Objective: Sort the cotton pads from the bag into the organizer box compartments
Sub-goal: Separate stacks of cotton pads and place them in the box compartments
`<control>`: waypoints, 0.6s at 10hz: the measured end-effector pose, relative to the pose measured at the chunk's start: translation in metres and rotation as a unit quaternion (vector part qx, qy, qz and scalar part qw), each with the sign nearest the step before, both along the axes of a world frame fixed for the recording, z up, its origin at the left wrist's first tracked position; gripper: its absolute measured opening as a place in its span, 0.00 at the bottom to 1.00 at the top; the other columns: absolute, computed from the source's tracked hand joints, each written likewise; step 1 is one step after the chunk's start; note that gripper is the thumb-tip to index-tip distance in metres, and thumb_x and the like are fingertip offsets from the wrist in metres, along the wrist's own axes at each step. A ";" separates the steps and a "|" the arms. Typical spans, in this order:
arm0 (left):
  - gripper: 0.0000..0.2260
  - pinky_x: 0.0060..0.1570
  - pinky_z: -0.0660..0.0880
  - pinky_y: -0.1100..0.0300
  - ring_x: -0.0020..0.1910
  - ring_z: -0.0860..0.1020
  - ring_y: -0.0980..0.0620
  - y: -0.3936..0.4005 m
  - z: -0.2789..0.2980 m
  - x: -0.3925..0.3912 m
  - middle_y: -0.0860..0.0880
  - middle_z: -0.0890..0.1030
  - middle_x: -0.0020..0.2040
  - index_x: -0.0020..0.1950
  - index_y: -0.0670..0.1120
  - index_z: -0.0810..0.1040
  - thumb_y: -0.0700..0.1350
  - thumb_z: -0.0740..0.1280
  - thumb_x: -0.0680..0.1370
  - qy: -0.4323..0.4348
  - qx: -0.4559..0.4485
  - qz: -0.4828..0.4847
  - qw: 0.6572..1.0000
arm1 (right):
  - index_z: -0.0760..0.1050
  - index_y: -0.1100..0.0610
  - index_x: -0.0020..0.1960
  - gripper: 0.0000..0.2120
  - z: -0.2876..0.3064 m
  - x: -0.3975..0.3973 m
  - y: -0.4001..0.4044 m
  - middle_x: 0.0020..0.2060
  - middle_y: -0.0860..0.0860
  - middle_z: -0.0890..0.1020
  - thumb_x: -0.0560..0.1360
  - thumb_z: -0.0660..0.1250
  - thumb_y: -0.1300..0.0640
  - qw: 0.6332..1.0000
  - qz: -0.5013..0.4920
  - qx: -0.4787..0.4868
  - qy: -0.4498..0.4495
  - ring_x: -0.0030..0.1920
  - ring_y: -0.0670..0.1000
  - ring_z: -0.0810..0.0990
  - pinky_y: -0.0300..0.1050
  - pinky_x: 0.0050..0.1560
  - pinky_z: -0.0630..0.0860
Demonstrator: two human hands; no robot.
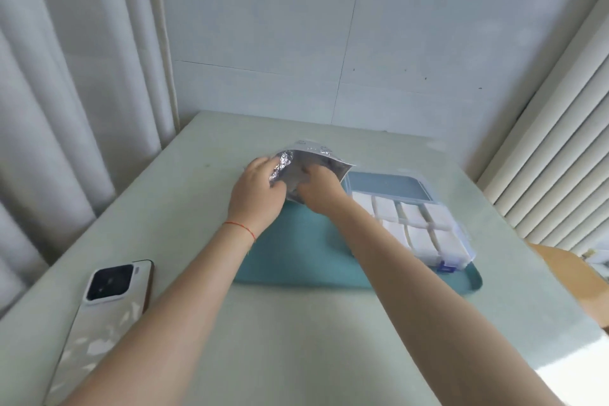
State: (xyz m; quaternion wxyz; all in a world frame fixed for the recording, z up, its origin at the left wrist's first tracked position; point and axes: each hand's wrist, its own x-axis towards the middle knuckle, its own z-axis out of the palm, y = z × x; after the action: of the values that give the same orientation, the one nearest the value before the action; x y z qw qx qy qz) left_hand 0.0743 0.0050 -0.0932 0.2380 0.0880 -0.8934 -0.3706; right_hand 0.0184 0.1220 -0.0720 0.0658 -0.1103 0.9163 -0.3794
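The left hand (255, 189) is gripping the foil bag (308, 168) at the teal mat's (296, 257) far edge; the right hand's (318, 189) fingers are reaching inside, grip hidden. Just right, the organizer box (425, 224) is holding cotton pads (413, 212).

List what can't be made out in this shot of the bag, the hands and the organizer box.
- Right hand fingertips: head view, hidden inside the foil bag, held by the left hand.
- Bag contents: hidden by foil and hands.
- Organizer box left compartments: covered by the right forearm.
- Bag print: too small and blurred.
- Phone: lower end cut off by the left forearm.
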 end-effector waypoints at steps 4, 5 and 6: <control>0.22 0.55 0.65 0.66 0.60 0.74 0.52 0.004 -0.003 -0.005 0.49 0.79 0.59 0.63 0.45 0.81 0.36 0.56 0.73 -0.005 0.107 -0.091 0.990 | 0.73 0.62 0.36 0.09 -0.015 -0.031 -0.029 0.30 0.57 0.76 0.74 0.62 0.71 0.933 -0.150 -0.252 -0.207 0.29 0.53 0.75 0.45 0.36 0.80; 0.22 0.55 0.64 0.71 0.60 0.73 0.54 0.005 -0.003 -0.004 0.50 0.79 0.60 0.63 0.44 0.80 0.31 0.57 0.74 -0.006 0.120 -0.088 0.989 | 0.73 0.59 0.44 0.05 -0.009 -0.028 -0.030 0.36 0.53 0.74 0.79 0.63 0.65 0.955 -0.151 -0.191 -0.170 0.31 0.48 0.74 0.37 0.25 0.71; 0.22 0.49 0.63 0.80 0.57 0.72 0.55 0.005 -0.002 -0.004 0.51 0.77 0.58 0.64 0.43 0.79 0.30 0.57 0.75 -0.008 0.142 -0.088 0.986 | 0.73 0.62 0.63 0.13 -0.017 -0.038 -0.032 0.40 0.52 0.74 0.79 0.63 0.63 0.970 -0.109 -0.154 -0.155 0.34 0.47 0.74 0.35 0.25 0.69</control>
State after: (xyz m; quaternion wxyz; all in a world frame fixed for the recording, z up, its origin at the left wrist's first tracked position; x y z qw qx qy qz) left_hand 0.0704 0.0102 -0.0957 0.1827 0.0452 -0.8379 -0.5124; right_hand -0.0194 0.0897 -0.0885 0.1473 0.0412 0.8322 -0.5330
